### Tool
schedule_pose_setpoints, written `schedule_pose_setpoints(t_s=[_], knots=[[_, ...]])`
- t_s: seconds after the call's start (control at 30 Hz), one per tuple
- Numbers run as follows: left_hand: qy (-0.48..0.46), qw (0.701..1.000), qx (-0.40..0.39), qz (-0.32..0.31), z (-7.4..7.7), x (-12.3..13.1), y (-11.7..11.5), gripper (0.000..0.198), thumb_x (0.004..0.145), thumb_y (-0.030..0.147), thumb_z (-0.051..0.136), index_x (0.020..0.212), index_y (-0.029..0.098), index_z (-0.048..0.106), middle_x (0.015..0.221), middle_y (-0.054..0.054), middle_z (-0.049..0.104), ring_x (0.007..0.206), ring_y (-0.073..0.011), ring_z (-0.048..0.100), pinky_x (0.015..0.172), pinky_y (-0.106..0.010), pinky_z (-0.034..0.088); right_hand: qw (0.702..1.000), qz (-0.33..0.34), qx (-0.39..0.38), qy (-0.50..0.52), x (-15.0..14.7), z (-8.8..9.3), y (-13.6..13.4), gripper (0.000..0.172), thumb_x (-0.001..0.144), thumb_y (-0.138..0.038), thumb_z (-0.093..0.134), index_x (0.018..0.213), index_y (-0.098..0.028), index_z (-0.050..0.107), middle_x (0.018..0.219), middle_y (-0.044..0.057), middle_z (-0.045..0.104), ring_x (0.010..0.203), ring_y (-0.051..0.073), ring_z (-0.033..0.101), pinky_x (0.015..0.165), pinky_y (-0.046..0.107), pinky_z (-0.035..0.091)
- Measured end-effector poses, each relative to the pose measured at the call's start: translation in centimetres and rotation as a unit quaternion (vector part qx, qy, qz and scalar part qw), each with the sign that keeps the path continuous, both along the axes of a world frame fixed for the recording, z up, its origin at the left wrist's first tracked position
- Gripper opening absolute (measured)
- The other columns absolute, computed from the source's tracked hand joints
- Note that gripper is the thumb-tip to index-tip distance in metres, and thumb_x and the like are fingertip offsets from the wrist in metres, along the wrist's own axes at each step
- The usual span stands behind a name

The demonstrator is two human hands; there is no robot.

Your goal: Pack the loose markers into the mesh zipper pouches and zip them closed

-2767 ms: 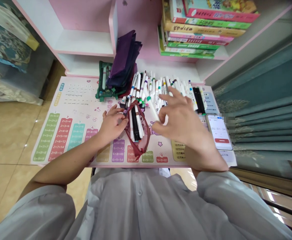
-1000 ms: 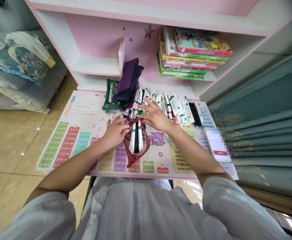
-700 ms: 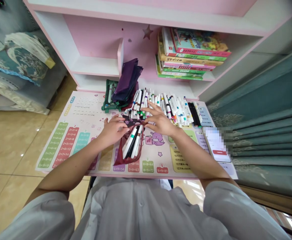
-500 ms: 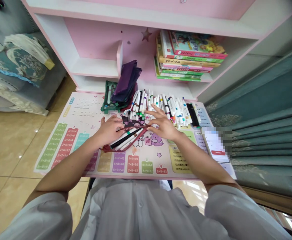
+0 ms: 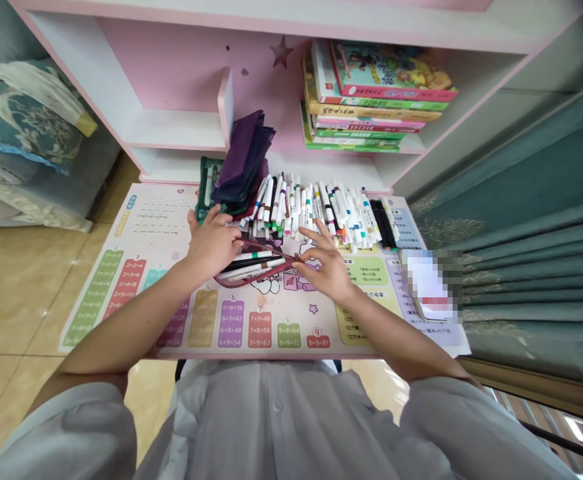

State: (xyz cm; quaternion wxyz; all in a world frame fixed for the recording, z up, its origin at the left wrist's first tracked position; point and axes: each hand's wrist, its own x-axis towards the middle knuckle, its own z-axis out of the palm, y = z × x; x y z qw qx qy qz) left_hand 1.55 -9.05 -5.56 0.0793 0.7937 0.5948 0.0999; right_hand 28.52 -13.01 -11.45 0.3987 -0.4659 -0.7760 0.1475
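A dark red zip pouch (image 5: pixel 277 271) lies unzipped near the middle of the desk, its mouth spread. Several white and black markers (image 5: pixel 254 263) rest lengthwise inside it. My left hand (image 5: pixel 214 243) is at the pouch's left end, thumb and forefinger closed on its far edge, the other fingers spread. At the right end, my right hand (image 5: pixel 325 265) pinches the corner by the zip between thumb and forefinger, with its other fingers raised. Just beyond both hands lies a wide pile of markers (image 5: pixel 316 207), mostly white with coloured bands.
Dark purple pouches (image 5: pixel 241 157) lean on a green pouch (image 5: pixel 204 190) at the back left. Stacked books (image 5: pixel 371 113) fill the shelf's right side. A phone (image 5: pixel 428 287) lies at the desk's right edge. Printed times tables cover the desk mat (image 5: pixel 291 310).
My left hand has moved away from my body, drawing the pouch's left end along and widening its mouth. My right hand keeps its pinch. The camera view has shifted slightly.
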Motion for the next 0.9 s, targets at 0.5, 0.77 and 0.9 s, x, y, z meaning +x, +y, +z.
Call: schedule_pose_setpoints(t_s=[0.5,0.77,0.9], knots=[[-0.060,0.989,-0.030,-0.135,-0.2,8.2,-3.0,0.030,0.101,0.031,0.049,0.093,0.023,0.077,0.142,-0.010,0.061,0.149,-0.0375,0.035,0.120,-0.076,0.013,1.000,0.002,0.019,-0.025,0.2,0.6,-1.0,0.019,0.087,-0.028,0.069,0.069,-0.024,0.068,0.146,0.006,0.061,0.156,0.034,0.027,0.121,0.064,0.037],[-0.123,0.976,-0.128,-0.126,0.0,8.6,-2.3,0.018,0.094,0.027,0.063,0.082,0.023,0.076,0.139,-0.006,0.063,0.149,-0.0380,0.037,0.118,-0.078,0.013,0.998,-0.002,0.008,-0.058,0.1,1.0,-1.3,0.024,0.088,-0.029,0.063,0.065,-0.024,0.066,0.146,0.003,0.061,0.156,0.036,0.027,0.120,0.064,0.038],[-0.140,0.971,-0.148,-0.124,0.4,8.7,-2.1,0.018,0.091,0.027,0.065,0.077,0.023,0.074,0.141,-0.006,0.063,0.149,-0.0380,0.037,0.119,-0.077,0.013,0.998,0.001,0.012,-0.054,0.0,0.9,-1.3,0.024,0.088,-0.027,0.063,0.064,-0.024,0.066,0.145,0.003,0.062,0.156,0.036,0.027,0.120,0.064,0.038]])
